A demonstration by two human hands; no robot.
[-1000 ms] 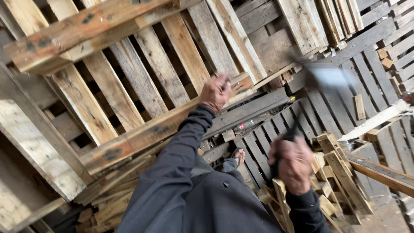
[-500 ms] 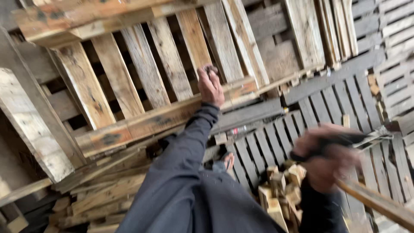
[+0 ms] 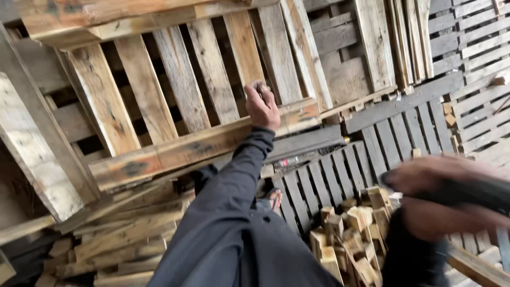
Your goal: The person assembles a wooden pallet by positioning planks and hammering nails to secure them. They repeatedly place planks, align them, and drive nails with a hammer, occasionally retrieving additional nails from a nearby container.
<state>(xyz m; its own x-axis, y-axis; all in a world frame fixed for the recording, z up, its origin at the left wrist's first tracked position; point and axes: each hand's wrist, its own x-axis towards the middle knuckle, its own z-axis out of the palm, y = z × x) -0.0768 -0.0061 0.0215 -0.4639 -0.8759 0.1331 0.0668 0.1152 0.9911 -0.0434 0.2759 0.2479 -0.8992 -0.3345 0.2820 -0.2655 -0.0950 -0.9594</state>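
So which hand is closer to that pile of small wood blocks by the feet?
Right. The right hand, blurred and gripping a dark handle, hangs just beside the pile of wood blocks. The left hand rests higher up on the tilted pallet.

Left hand [image 3: 262, 106] gripping the edge board of a tilted wooden pallet [image 3: 159, 106], right hand [image 3: 446, 199] all blurry around a dark handle [image 3: 478, 191], pile of wood blocks [image 3: 350, 234] underneath.

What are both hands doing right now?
Left hand: gripping the edge of a tilted pallet.
Right hand: blurred, closed around a dark handle.
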